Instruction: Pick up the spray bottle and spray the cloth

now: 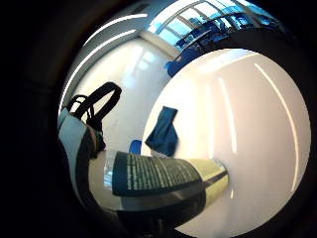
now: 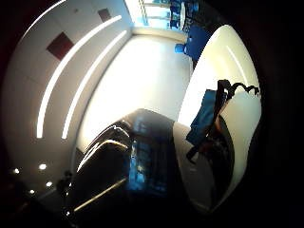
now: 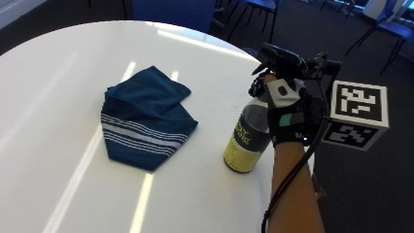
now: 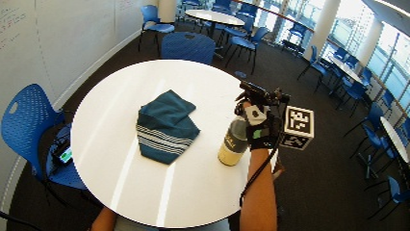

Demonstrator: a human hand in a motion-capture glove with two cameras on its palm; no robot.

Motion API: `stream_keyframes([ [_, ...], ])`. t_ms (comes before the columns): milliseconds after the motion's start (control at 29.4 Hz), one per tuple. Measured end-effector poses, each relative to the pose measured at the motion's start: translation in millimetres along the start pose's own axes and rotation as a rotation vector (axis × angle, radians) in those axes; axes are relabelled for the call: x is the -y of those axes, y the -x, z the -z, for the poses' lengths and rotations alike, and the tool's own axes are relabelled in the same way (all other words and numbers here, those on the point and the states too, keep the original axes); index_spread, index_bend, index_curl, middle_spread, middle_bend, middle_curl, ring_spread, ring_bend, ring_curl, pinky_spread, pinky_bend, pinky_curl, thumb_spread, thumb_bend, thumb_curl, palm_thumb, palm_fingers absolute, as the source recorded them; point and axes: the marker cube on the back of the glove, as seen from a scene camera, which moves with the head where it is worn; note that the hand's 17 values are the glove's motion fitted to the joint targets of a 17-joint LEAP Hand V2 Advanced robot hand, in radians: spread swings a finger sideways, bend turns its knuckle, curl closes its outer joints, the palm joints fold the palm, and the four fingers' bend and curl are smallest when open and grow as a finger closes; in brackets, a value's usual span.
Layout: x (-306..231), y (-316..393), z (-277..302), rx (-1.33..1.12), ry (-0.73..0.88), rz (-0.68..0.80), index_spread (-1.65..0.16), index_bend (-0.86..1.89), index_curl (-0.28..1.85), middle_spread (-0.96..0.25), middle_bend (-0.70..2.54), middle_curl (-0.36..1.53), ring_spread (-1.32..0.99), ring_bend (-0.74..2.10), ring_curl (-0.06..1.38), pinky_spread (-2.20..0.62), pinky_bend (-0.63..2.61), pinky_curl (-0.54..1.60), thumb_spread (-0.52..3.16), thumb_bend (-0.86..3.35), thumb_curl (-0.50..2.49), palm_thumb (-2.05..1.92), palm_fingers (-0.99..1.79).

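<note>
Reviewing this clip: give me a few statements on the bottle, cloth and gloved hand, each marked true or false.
1. The gloved right hand grips the spray bottle near its neck. True.
2. The bottle lies on its side. False: it is upright, its base at the white table.
3. The blue cloth is draped over the bottle. False: it lies apart on the table.
4. The cloth has white stripes. True.

Gloved right hand is covering spray bottle's far side & neck, fingers hiding behind it; label text is reading too blurred to make out.
</note>
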Motion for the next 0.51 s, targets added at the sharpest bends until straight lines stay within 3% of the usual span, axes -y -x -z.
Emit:
stream_keyframes([
  [510, -9, -10, 1, -0.104, 0.001, -0.011, -0.26, 0.53, 0.56, -0.22, 0.63, 0.51, -0.24, 0.58, 0.47, -0.29, 0.32, 0.40, 0.19, -0.03, 0.79, 0.86, 1.40],
])
